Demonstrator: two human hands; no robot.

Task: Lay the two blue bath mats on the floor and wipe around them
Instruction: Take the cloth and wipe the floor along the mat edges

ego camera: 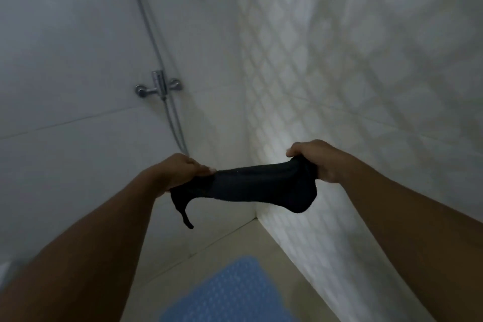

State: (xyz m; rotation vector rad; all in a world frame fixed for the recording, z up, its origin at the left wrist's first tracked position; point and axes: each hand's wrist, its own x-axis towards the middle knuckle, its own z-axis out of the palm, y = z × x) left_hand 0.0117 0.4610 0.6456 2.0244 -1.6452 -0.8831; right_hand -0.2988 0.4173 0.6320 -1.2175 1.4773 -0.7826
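A black cloth (251,185) is stretched between both hands at chest height, in front of the shower corner. My left hand (180,170) grips its left end, from which a thin strip dangles. My right hand (316,159) grips its bunched right end. Below, one blue bath mat (230,293) with a dimpled surface lies flat on the beige floor, cut off by the bottom edge. A second mat is not in view.
A chrome shower mixer tap (158,85) with its hose (172,117) hangs on the plain left wall. The right wall (339,73) has a diamond tile pattern. The two walls meet the floor (261,240) at a corner just beyond the mat.
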